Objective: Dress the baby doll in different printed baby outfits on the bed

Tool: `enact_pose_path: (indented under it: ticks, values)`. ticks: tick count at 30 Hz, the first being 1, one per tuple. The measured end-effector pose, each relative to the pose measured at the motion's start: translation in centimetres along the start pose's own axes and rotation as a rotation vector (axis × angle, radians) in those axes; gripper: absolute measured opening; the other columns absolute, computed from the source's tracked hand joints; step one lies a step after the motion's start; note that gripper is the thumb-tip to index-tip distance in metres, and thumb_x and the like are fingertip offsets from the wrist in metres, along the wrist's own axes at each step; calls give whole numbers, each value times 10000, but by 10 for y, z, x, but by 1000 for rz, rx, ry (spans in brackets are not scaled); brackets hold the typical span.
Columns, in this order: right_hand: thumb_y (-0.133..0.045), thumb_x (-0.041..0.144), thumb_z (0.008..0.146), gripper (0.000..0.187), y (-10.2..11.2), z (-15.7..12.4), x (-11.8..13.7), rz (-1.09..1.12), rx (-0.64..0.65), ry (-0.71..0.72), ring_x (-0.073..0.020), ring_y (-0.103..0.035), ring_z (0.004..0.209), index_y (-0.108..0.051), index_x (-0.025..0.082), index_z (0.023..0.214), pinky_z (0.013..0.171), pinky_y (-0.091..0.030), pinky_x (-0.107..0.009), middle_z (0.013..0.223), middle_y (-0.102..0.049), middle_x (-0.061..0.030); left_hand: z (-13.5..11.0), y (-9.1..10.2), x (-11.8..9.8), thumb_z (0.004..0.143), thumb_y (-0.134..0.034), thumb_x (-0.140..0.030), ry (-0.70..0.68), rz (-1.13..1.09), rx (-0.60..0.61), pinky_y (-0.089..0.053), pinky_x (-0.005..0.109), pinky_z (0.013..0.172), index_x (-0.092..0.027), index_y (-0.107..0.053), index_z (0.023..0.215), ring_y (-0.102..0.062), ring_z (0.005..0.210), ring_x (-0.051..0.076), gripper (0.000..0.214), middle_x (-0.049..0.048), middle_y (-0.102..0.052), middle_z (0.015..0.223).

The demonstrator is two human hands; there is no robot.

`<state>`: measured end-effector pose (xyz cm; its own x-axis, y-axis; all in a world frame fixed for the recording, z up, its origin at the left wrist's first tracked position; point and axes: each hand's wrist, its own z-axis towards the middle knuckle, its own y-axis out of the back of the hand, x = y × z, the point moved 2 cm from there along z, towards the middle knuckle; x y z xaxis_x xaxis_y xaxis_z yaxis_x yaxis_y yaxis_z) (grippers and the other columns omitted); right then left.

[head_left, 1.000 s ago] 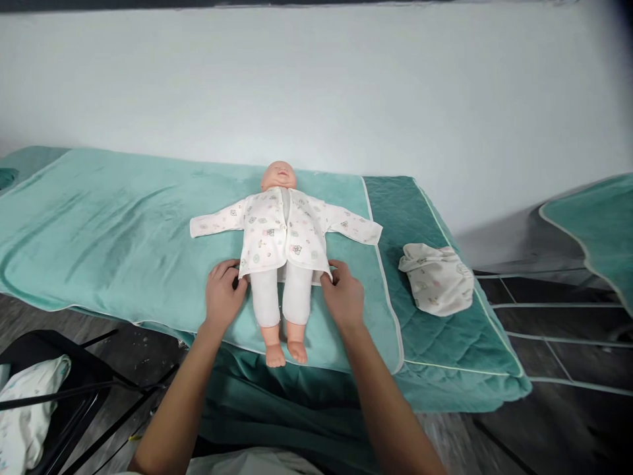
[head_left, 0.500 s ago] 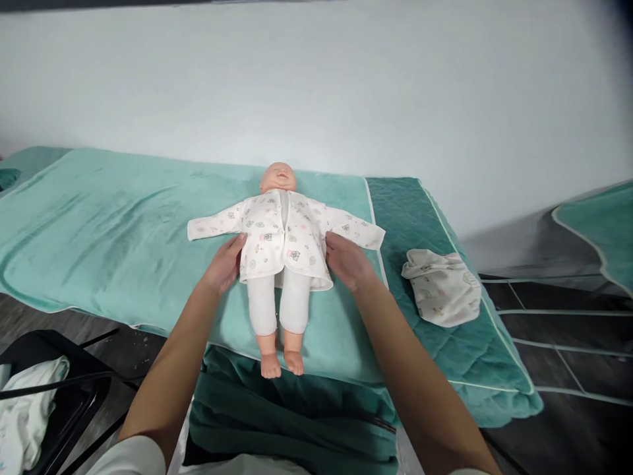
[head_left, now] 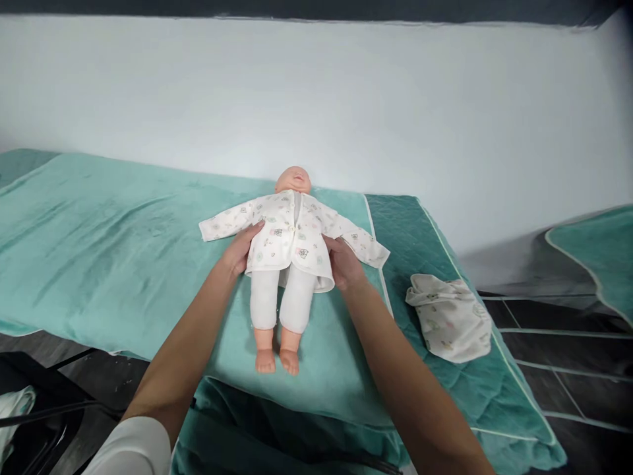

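A baby doll lies face up on a teal bed cover, its head toward the wall and its bare feet toward me. It wears a white patterned jacket, fastened at the chest, and white leggings. The jacket's sleeves spread out to both sides. My left hand grips the doll's left-hand side in view, thumb on top of the jacket. On the opposite side my right hand holds the torso below the sleeve. Both hands' fingers are partly hidden beneath the doll.
A bundled white patterned cloth rests on the darker quilted cover at the right. At lower left stands a black chair with cloth on it. A white wall runs behind the bed.
My hands have closed in around the doll's sides, and the doll has turned slightly, its head now further right. The camera view has tilted up a little.
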<state>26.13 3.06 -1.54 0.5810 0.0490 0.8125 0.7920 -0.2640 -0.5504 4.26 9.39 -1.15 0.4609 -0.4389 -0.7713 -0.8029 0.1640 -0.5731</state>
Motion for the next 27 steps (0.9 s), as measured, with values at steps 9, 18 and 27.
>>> enact_pose_path:
  ticks: [9, 18, 27]
  values:
    - [-632, 178, 837, 104, 35, 17, 2, 174, -52, 57, -175, -762, 999, -663, 240, 914, 953, -649, -351, 891, -778, -1, 0, 31, -18, 1010, -562, -472, -176, -236, -215, -588, 405, 1105, -126, -665, 1143, -675, 1308, 306, 385, 191, -733, 1260]
    - [-617, 101, 782, 153, 67, 21, 15, 250, -275, 77, -113, -687, 717, -575, 248, 793, 805, -652, -268, 751, -679, 26, 2, 58, -36, 1030, -545, -300, -409, -254, -454, -609, 387, 1072, -152, -643, 1118, -674, 1306, 253, 198, 171, -702, 1324]
    - [-622, 154, 809, 129, 82, 23, 19, 144, -189, 134, -137, -718, 848, -576, 256, 873, 902, -660, -347, 874, -693, 5, 16, 85, -53, 1063, -485, -338, -494, 14, -585, -674, 401, 889, -126, -645, 1061, -776, 941, 221, 266, 146, -774, 1099]
